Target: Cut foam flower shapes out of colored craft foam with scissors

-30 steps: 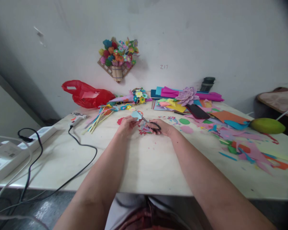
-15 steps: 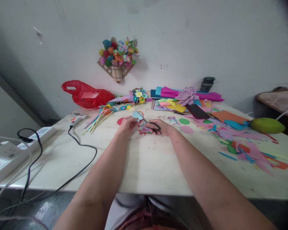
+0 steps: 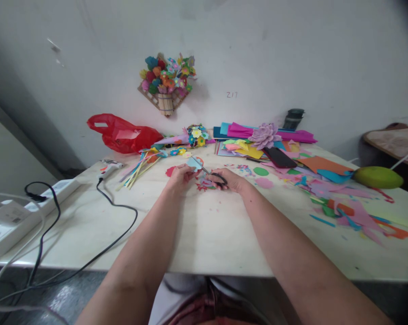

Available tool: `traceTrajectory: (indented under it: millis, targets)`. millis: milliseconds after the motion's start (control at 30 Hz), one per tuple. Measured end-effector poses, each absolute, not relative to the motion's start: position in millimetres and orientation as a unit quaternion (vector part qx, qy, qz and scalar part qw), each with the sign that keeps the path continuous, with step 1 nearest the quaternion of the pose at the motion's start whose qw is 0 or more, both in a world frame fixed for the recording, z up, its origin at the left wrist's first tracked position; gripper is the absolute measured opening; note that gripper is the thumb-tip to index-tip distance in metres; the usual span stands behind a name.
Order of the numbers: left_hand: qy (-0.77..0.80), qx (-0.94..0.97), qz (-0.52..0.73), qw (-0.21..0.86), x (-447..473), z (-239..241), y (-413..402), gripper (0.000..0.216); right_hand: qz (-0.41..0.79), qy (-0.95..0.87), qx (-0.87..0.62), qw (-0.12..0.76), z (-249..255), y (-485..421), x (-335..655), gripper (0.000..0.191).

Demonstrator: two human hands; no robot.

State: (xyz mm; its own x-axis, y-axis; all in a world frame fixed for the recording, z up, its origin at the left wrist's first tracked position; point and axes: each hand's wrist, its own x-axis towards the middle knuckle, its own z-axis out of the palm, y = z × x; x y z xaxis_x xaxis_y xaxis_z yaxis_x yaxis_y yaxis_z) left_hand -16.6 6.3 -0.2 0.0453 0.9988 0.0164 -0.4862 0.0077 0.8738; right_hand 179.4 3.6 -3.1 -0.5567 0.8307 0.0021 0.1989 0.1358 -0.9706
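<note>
Between the fingers of my left hand is a light blue paper piece, held just above the table. My right hand is closed around the black handles of a pair of scissors. Their blades point up and left and lie against the blue piece. A red paper piece sits left of my left hand. Colourful paper cuttings lie under and between the hands. A green oval and a pink scalloped piece rest to the right of my right hand.
A glue gun with a black cord, paper strips and a red plastic bag are on the left. On the right lie a phone, paper scraps and a green fruit. A power strip sits at the left edge.
Almost nothing differs. Both hands keep their places, with the scissors still at the light blue piece.
</note>
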Motion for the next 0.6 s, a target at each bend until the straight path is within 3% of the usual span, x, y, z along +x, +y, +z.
traceTrajectory:
  millis: [267,600]
  targets:
    - [0.339,0.369,0.600,0.623,-15.2,1.2,5.0,0.009,0.553,-0.680,-0.376,0.300,-1.5,2.4,177.6,0.026]
    - [0.347,0.378,0.588,0.625,-12.1,2.0,3.7,0.021,0.550,-0.682,-0.370,0.308,-2.7,3.6,177.9,0.026]
